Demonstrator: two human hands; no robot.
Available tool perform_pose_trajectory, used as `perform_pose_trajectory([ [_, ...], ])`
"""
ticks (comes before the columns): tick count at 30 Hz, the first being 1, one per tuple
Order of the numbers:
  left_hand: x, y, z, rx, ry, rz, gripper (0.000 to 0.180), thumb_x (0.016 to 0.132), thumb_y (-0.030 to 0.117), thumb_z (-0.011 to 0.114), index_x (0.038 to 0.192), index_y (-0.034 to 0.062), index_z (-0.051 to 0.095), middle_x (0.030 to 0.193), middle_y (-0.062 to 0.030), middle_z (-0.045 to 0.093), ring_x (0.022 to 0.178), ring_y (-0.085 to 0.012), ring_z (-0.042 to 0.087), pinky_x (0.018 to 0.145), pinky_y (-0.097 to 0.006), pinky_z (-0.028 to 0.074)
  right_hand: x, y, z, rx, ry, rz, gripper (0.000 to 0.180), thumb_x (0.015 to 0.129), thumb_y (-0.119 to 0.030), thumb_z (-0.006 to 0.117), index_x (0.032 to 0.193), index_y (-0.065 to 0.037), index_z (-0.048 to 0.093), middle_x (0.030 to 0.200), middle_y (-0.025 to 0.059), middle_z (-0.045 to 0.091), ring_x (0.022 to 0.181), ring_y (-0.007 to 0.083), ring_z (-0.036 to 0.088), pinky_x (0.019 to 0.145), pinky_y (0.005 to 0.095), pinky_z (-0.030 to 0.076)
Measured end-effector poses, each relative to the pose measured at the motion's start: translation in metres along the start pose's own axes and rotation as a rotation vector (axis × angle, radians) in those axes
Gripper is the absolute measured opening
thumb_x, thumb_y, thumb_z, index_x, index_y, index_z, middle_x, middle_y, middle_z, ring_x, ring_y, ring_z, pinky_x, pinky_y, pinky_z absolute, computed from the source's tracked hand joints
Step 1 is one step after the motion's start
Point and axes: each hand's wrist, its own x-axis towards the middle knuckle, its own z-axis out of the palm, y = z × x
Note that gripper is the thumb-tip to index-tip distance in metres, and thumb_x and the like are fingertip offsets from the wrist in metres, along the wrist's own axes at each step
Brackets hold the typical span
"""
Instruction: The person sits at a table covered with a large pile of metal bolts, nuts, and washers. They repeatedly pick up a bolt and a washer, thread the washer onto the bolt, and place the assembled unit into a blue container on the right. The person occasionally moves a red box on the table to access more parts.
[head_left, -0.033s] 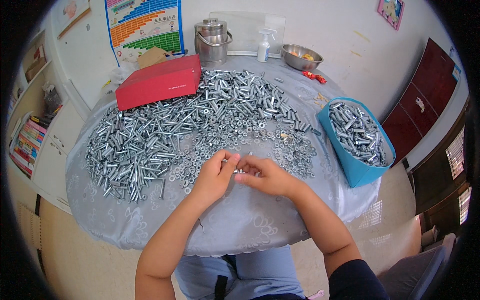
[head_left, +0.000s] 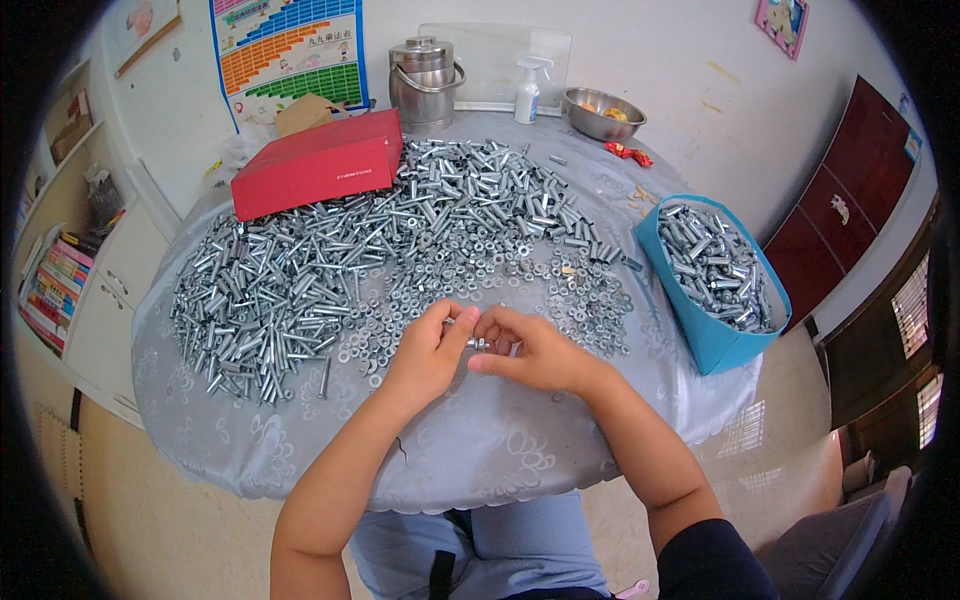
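Note:
My left hand (head_left: 428,352) and my right hand (head_left: 535,352) meet over the middle of the round table (head_left: 480,455). Between their fingertips they pinch a small silver bolt (head_left: 479,343), each hand on one end of it. Just beyond the fingers lies a spread of loose washers and nuts (head_left: 575,285). A big heap of silver bolts and sleeves (head_left: 290,290) covers the left and far part of the table.
A blue bin (head_left: 700,345) full of bolts stands at the table's right edge. At the far side are a red box (head_left: 318,162), a metal pot (head_left: 425,80), a spray bottle (head_left: 527,92) and a steel bowl (head_left: 600,112). A dark red cabinet (head_left: 850,200) stands at right.

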Motion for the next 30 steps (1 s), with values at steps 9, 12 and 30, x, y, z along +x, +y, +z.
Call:
perform_pose_trajectory([
  [9, -0.004, 0.007, 0.0, 0.223, 0.083, 0.115, 0.029, 0.092, 0.028, 0.044, 0.084, 0.0013, 0.051, 0.061, -0.0136, 0.056, 0.053, -0.0275, 0.054, 0.051, -0.036, 0.04, 0.002, 0.003, 0.0, 0.038, -0.157, 0.154, 0.037, 0.091, -0.034, 0.047, 0.074, -0.002, 0.056, 0.061, 0.0009, 0.05, 0.057, 0.0095, 0.047, 0.055, 0.0254, 0.041],
  [12, -0.004, 0.007, 0.001, 0.178, 0.092, 0.123, 0.029, 0.092, 0.028, 0.043, 0.083, 0.0015, 0.05, 0.06, -0.0142, 0.055, 0.052, -0.0295, 0.054, 0.051, -0.037, 0.04, 0.003, 0.004, 0.001, 0.248, -0.216, 0.268, 0.043, 0.092, -0.038, 0.043, 0.074, -0.002, 0.056, 0.062, 0.001, 0.051, 0.058, 0.0096, 0.048, 0.055, 0.0253, 0.041],
  [30, -0.008, 0.012, 0.001, 0.24, 0.12, 0.273, 0.021, 0.091, 0.023, 0.045, 0.084, 0.0038, 0.05, 0.057, -0.0128, 0.053, 0.05, -0.03, 0.054, 0.047, -0.037, 0.039, 0.001, 0.005, 0.01, 0.276, -0.158, 0.149, 0.045, 0.092, -0.042, 0.041, 0.069, -0.004, 0.048, 0.05, 0.0029, 0.046, 0.049, 0.0136, 0.05, 0.047, 0.0292, 0.039],
])
